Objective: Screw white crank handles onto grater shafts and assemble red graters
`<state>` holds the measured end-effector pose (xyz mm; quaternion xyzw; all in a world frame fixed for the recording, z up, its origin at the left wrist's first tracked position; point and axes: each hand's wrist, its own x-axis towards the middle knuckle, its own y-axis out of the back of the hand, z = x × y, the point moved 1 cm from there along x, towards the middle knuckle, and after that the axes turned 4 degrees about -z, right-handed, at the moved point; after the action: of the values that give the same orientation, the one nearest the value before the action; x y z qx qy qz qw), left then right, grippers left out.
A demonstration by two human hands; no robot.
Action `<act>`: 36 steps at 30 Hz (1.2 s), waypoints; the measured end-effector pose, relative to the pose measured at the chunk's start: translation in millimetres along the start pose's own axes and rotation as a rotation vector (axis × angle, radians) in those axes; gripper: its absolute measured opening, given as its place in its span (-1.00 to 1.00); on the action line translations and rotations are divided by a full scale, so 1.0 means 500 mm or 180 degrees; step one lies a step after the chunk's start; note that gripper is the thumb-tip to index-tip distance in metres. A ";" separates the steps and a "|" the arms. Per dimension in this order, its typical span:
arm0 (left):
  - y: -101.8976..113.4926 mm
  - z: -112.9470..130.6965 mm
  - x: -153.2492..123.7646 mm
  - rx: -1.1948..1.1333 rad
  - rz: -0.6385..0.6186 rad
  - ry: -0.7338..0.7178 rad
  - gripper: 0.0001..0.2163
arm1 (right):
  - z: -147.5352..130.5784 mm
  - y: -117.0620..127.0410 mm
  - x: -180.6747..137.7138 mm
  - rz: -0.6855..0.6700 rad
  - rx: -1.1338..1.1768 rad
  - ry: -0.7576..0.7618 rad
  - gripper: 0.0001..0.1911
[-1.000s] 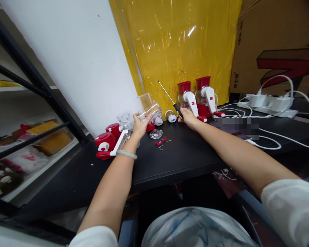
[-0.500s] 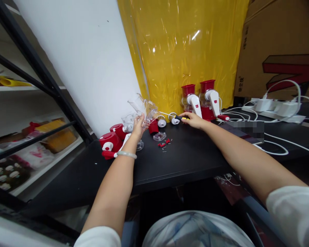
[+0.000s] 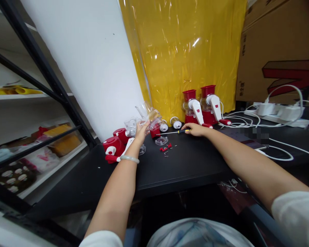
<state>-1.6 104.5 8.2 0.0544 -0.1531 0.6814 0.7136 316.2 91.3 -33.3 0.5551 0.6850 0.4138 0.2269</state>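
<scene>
My left hand [image 3: 142, 131] is closed on a clear plastic grater housing [image 3: 151, 114], lifted above the back of the table and tilted. My right hand [image 3: 195, 130] grips a screwdriver [image 3: 183, 131] by its black and yellow handle. Its thin shaft points left, low over the table, in front of a red cup-like part [image 3: 155, 131]. A clear round cover [image 3: 161, 140] lies below the shaft. Close by are small red pieces [image 3: 163, 149] and several screws [image 3: 166, 156]. Two drum parts with white ends, one of them a metal drum [image 3: 175, 122], lie behind.
Two red and white rotary graters [image 3: 194, 107] with crank handles stand at the back right. Red grater bases [image 3: 114, 146] sit left of my left hand. White cables and a power strip [image 3: 278, 113] occupy the right, near a dark flat device [image 3: 240, 137]. A black-framed shelf [image 3: 45, 80] rises at left.
The screwdriver has come down from the clear housing, its shaft now almost level near the table. My right hand has lowered with it. The left hand keeps hold of the housing. The view has shifted slightly.
</scene>
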 end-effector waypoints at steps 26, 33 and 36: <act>0.000 0.154 -0.019 0.1187 -0.0886 0.0437 -0.56 | -0.281 -0.062 0.015 0.1307 -0.2118 0.2402 -0.08; 0.097 0.244 0.006 0.1153 -0.0529 0.0676 -0.38 | -0.380 -0.050 0.101 0.1479 -0.1645 0.2942 -0.06; 0.151 0.257 0.034 0.1866 -0.0073 -0.0116 -0.32 | -0.417 -0.014 0.157 0.1930 -0.0582 0.2536 -0.01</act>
<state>-94.4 88.9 125.2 0.2723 0.0382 0.6874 0.6723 129.6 99.9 88.6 0.5058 0.4874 0.6989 -0.1346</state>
